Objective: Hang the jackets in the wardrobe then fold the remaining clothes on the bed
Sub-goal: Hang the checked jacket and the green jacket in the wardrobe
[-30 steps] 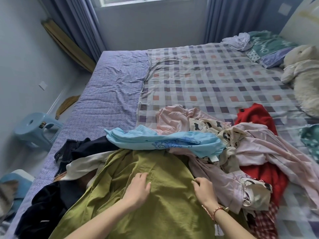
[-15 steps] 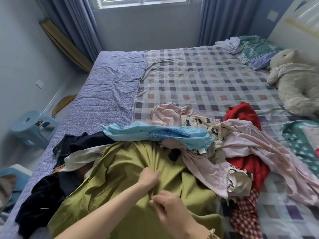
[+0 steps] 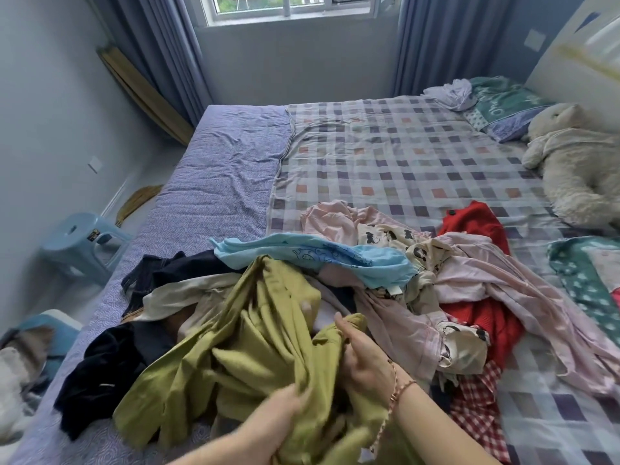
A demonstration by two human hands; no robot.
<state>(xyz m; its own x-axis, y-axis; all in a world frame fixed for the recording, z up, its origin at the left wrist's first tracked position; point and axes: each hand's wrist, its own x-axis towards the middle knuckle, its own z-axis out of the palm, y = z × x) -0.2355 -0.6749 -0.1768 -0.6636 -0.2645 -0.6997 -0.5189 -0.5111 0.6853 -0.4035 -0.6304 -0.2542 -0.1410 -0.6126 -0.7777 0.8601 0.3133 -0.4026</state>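
- At six o'clock on the checked bed (image 3: pixel 402 156): crumpled olive-green cloth jacket (image 3: pixel 255 347).
- Left hand (image 3: pixel 285 411), right hand (image 3: pixel 364 360): both clench its folds.
- Step, judged: gathering it for hanging; next, lift it clear.

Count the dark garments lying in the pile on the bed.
2 showing. A navy garment lies at the pile's far left edge; a black garment lies nearer, left of the green garment. Others may be buried underneath.
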